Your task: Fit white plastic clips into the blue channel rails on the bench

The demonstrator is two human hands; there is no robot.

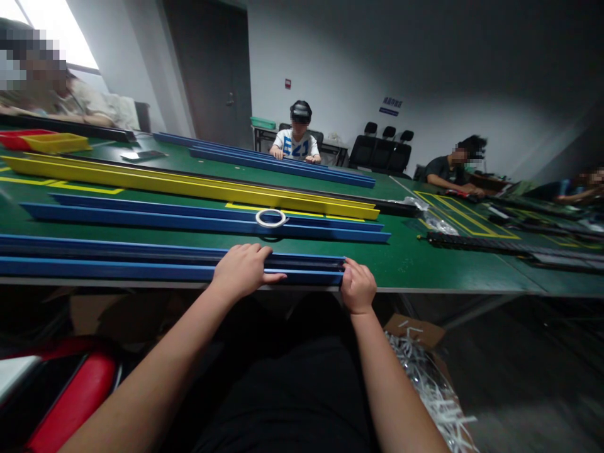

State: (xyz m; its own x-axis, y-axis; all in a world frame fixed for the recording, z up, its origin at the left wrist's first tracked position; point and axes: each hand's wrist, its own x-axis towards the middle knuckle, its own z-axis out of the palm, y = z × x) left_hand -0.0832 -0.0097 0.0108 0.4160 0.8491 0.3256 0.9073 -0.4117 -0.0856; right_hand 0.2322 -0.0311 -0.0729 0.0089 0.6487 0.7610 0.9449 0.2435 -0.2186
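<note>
A long blue channel lies along the near edge of the table, with a dark strip running inside it. Across its right part lies my left hand, fingers over the far wall and thumb stretched along the near wall. My right hand is closed round the channel's right end, its fingertips beside the end of the dark strip. What those fingertips pinch is partly hidden. Just beyond, a roll of white tape rests on a second blue channel.
Farther back on the green table lie a yellow channel, more blue channels, and red and yellow trays. Black strips lie right. A box of white scraps stands below. Several people sit around the table.
</note>
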